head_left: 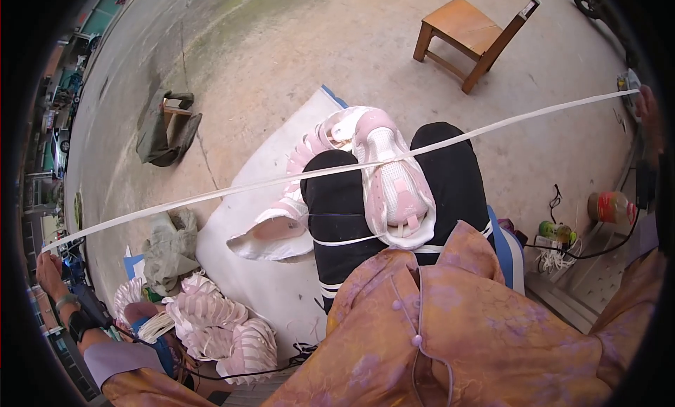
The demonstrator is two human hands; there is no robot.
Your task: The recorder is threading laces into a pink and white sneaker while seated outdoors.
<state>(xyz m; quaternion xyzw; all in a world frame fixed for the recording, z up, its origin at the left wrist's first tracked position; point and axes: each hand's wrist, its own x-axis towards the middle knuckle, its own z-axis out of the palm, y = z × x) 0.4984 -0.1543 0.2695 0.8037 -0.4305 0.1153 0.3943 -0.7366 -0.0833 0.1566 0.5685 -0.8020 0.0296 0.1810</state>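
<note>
Two bare hands hold one long white lace (pixel 334 170) stretched wide across the whole view, rising gently from left to right. At nearly 9 o'clock, the left hand (pixel 50 273) has its fingers closed around one stretch of the lace; between 2 and 3 o'clock, at the dim rim, the right hand (pixel 648 115) appears to pinch the other, though its fingers are partly lost in blur. Midway, the lace crosses a pink and white shoe (pixel 395 185), which rests just right of centre between the person's black-trousered knees, toe towards 12 o'clock and opening towards 6. Progress on this shoe looks early: only that single crossing shows, with no lace visible over the tongue nearer the opening, so most of the lacing seems left to do. Whether the lace runs through holes or merely lies on top cannot be told. At 10 o'clock from the shoe, a curving row of similar shoes (pixel 302 154) lies on a white cloth (pixel 246 189); whether those are laced is unclear. Towards 8 o'clock sit more pink and white bundles (pixel 211 315) beside a bunch of white laces (pixel 156 327). A wooden chair (pixel 464 26) stands near 1 o'clock.
</note>
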